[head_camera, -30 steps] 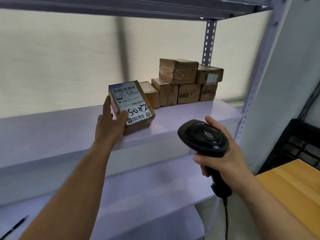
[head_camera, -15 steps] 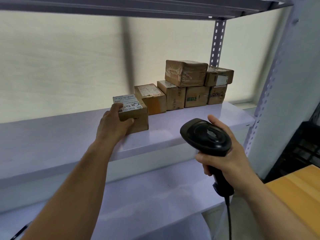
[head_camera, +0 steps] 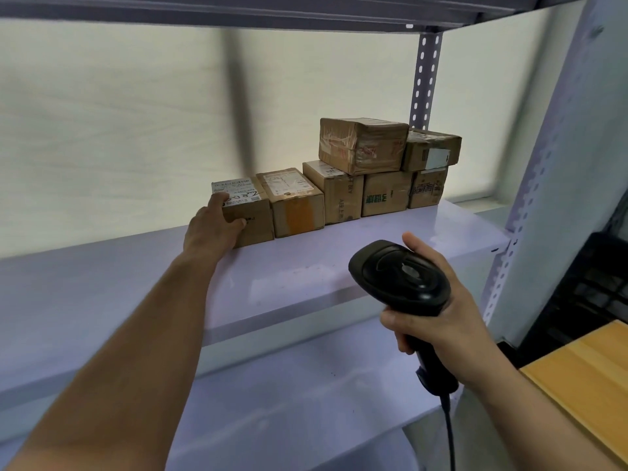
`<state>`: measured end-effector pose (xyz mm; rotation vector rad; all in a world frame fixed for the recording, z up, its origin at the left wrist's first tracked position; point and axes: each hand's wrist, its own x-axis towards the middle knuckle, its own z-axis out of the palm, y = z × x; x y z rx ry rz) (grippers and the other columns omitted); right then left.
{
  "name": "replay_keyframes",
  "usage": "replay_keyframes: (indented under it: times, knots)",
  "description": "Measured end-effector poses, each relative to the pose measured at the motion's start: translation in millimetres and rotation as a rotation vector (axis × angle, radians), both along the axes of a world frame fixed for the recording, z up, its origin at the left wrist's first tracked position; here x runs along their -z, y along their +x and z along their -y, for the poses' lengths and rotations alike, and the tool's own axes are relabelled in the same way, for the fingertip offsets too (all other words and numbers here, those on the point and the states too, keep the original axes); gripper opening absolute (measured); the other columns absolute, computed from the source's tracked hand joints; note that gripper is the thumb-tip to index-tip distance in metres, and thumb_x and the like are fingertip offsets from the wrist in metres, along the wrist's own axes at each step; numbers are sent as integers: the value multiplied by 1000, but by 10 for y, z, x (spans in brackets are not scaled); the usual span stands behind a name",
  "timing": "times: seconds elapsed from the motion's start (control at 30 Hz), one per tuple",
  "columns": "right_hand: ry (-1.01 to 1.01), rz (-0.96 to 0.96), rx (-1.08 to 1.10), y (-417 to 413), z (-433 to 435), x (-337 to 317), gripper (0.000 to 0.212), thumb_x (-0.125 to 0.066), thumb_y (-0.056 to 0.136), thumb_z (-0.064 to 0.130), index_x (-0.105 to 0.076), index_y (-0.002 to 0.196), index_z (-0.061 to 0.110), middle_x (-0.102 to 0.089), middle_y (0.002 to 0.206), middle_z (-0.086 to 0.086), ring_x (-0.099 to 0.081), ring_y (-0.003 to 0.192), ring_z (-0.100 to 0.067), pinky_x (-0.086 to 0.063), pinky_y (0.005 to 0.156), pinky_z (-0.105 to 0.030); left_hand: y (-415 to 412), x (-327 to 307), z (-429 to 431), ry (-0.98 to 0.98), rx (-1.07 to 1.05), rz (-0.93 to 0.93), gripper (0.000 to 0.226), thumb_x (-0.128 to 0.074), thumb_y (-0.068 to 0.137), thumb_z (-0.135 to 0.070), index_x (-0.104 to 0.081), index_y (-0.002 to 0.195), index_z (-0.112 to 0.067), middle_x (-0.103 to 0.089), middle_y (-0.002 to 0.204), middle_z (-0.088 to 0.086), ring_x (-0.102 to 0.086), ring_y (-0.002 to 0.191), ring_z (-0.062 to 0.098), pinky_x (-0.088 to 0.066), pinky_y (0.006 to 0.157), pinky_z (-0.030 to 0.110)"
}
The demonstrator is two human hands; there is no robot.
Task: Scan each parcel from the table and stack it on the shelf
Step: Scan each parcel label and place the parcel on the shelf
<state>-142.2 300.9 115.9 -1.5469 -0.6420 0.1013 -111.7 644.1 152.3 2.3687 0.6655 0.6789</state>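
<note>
the labelled parcel (head_camera: 249, 215) sits on the shelf (head_camera: 373, 239) at the left end of the bottom row. its right side is against the neighbouring parcel (head_camera: 295, 207) and its long axis runs front to back. the left hand (head_camera: 212, 231) grips its front left corner, thumb on the front face. the right hand (head_camera: 441, 321), lower and well apart, is clamped on the barcode scanner (head_camera: 401, 277). release likely calls for a pull-back toward the person.

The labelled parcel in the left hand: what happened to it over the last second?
The left hand laid the labelled parcel flat, label up, and pushed it back along the shelf beside the row of parcels; it still grips it. The right hand keeps holding the scanner; the row is unmoved.
</note>
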Motion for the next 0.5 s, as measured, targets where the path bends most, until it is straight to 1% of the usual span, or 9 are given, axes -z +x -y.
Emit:
replay_keyframes:
  times: [0.1,0.17,0.23,0.3,0.37,0.4,0.43,0.5]
  knots:
    - [3,-11,-7,7,8,26,93,-81,66,2,-46,132,58,-63,113,-13,-58,51,-27,-54,54,-34,41,11,-12,4,-2,-4,59,-61,92,-27,-35,145,-21,-50,140,15,-45,128,35,-36,102,38]
    - [10,-19,-13,11,5,39,92,-80,64,5,-46,132,57,-63,110,-13,-57,50,-27,-53,53,-34,45,6,-18,3,-3,-9,62,-61,91,-27,-34,146,-22,-49,141,14,-44,128,35,-36,103,39]
    - [16,-28,-24,-1,37,46,92,-79,63,7,-46,132,57,-63,108,-15,-57,50,-27,-52,53,-34,26,4,8,3,-8,-30,69,-62,90,-27,-28,150,-25,-46,143,14,-42,130,35,-36,103,41]
    - [29,-34,-21,-3,66,63,92,-79,63,5,-47,131,58,-63,106,-15,-57,50,-27,-51,53,-34,-10,-7,60,27,-30,-37,79,-62,88,-29,-17,153,-31,-37,149,16,-34,136,35,-33,107,45]
    - [36,-34,-21,-12,153,70,93,-80,66,-1,-48,131,58,-62,105,-16,-56,50,-28,-51,52,-35,-77,-28,236,52,-70,10,83,-62,88,-33,-12,154,-34,-20,158,15,-18,144,32,-26,112,46]
    - [37,-31,-22,-18,203,75,94,-79,69,-5,-48,131,58,-62,107,-17,-56,50,-28,-52,52,-35,-110,-43,347,64,-82,58,83,-62,88,-35,-12,154,-33,-14,160,14,-12,146,30,-23,114,46]
    - [38,-26,-21,-24,262,84,94,-79,70,-8,-48,131,57,-62,108,-17,-57,50,-28,-52,52,-36,-141,-60,471,81,-87,116,81,-62,88,-37,-15,154,-30,-13,161,12,-10,147,29,-22,115,46]
    - [41,-19,-13,-49,395,107,94,-78,72,-11,-49,131,56,-62,109,-17,-57,51,-28,-52,52,-37,-193,-64,748,120,-77,230,74,-61,90,-40,-25,152,-24,-19,160,8,-14,146,27,-26,115,47]
